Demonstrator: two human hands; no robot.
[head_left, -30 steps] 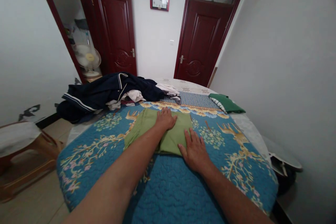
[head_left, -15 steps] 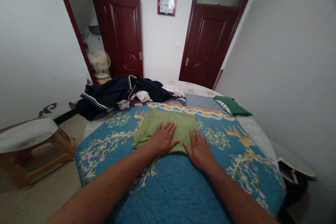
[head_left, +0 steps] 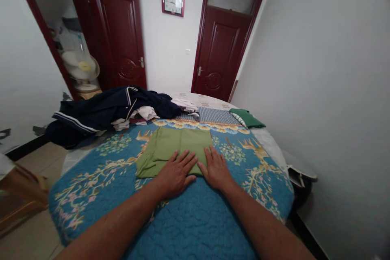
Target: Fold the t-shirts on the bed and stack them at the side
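A light green folded garment (head_left: 183, 142) lies flat on the blue patterned quilted cover (head_left: 195, 219) in front of me. Its left side is bunched in a few loose creases. My left hand (head_left: 176, 174) rests palm down across its near edge, fingers spread over the cloth. At the near right corner lies my right hand (head_left: 215, 167), also flat with the fingers stretched out and touching the cloth. Both hands are open and hold nothing. The kind of garment cannot be made out.
Dark navy clothes with white trim (head_left: 100, 109) are heaped at the back left, beside pale crumpled cloth (head_left: 144, 112). A green folded garment (head_left: 248, 118) sits at the back right. A wooden stool (head_left: 21, 191) stands to the left, and a wall (head_left: 329, 89) borders the right side.
My left hand has slid toward the near edge of the green garment and slightly left on it. The right hand stays at the near right corner. The view has turned a little right.
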